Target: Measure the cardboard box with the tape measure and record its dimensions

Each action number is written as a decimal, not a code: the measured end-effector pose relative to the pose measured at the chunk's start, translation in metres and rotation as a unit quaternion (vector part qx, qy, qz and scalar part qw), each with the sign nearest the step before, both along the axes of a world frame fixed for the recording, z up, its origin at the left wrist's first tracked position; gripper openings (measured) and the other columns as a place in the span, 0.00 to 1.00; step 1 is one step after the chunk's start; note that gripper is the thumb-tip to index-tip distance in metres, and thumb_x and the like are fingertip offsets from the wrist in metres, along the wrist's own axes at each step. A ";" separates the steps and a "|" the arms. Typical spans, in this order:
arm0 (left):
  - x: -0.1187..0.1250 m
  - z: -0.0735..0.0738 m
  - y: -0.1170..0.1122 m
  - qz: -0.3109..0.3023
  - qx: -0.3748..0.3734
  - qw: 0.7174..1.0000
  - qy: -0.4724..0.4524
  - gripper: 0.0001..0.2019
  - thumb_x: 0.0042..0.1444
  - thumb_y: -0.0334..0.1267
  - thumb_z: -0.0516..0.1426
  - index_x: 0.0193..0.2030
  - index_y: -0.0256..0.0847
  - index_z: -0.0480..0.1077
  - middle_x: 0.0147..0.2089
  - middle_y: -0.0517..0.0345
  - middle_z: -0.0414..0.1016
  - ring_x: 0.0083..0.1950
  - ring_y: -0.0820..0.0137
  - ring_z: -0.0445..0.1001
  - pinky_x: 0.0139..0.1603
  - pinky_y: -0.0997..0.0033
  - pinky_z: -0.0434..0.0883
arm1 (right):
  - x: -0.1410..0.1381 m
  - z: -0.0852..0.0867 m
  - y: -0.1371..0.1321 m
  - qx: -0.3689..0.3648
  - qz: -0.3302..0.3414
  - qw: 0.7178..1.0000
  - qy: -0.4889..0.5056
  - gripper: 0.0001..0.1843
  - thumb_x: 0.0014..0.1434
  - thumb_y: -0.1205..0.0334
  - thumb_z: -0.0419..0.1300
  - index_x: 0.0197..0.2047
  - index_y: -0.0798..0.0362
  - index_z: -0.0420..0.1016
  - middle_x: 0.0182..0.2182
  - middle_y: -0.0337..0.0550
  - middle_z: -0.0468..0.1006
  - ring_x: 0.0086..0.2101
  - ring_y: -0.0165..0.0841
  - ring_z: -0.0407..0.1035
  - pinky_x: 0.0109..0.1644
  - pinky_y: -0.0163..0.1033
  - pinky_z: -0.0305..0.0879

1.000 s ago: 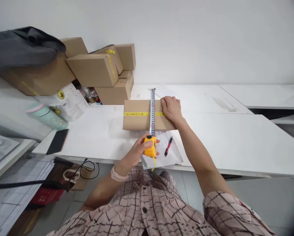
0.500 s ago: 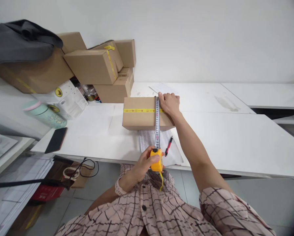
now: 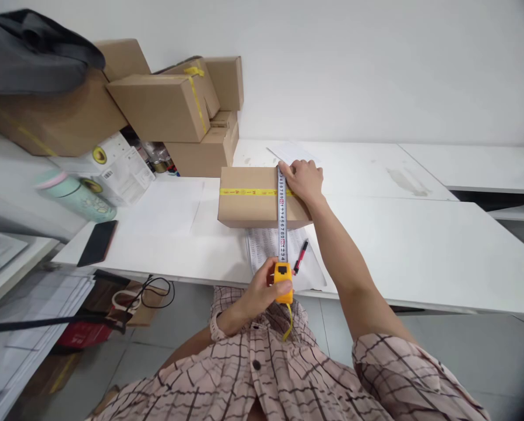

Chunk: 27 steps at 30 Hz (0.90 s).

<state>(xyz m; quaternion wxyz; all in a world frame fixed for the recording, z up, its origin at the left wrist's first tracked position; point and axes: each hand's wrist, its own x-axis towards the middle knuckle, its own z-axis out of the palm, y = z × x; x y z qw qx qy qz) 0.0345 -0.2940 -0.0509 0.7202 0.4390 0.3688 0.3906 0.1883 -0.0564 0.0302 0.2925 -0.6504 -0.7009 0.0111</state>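
Observation:
My left hand is closed around the yellow case of a tape measure, near the table's front edge. Its blade runs straight out across the top of a taped cardboard box. At the box's far edge, my right hand presses the blade's end down with the thumb while the other fingers rest on the box. Printed sheets lie partly under the box. A red and black pen rests on the papers, right of the blade.
Cardboard boxes are stacked at the back left, near a mint bottle and a dark phone. The white table stretches right along the wall. A black cable hangs below its left front edge.
The tape measure's case has turned slightly and moved a little to the right in my left hand. My right hand keeps its place at the box's far edge. The view has tilted slightly.

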 end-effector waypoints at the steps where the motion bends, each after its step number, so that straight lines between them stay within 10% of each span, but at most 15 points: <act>1: -0.003 0.001 -0.001 -0.004 0.000 1.000 -0.006 0.26 0.53 0.51 0.68 0.52 0.43 0.65 0.54 0.50 0.74 0.41 0.66 0.80 0.39 0.66 0.78 | 0.001 -0.001 0.001 0.003 -0.001 1.000 0.001 0.35 0.72 0.38 0.38 0.41 0.54 0.78 0.44 0.59 0.79 0.51 0.51 0.66 0.58 0.60 0.58; 5: -0.029 0.010 -0.002 0.028 0.067 0.996 -0.042 0.29 0.53 0.52 0.68 0.56 0.44 0.65 0.58 0.46 0.74 0.42 0.63 0.82 0.41 0.63 0.81 | 0.002 -0.005 0.005 0.000 -0.005 1.000 0.002 0.37 0.73 0.40 0.33 0.44 0.54 0.78 0.46 0.60 0.79 0.53 0.52 0.65 0.58 0.61 0.59; 12: -0.091 0.018 0.037 0.283 0.225 0.932 0.031 0.31 0.51 0.52 0.68 0.59 0.47 0.64 0.55 0.51 0.74 0.41 0.64 0.81 0.41 0.61 0.83 | 0.002 0.001 -0.004 -0.026 0.000 1.000 0.012 0.33 0.73 0.41 0.38 0.44 0.54 0.77 0.49 0.61 0.77 0.55 0.53 0.63 0.55 0.56 0.64; 27: -0.097 0.001 0.049 0.271 0.197 0.942 0.035 0.30 0.49 0.51 0.69 0.54 0.45 0.66 0.47 0.56 0.73 0.37 0.66 0.80 0.40 0.63 0.80 | 0.040 -0.014 -0.076 0.038 0.015 0.986 0.163 0.28 0.67 0.35 0.48 0.58 0.44 0.68 0.49 0.49 0.78 0.47 0.46 0.72 0.54 0.54 0.68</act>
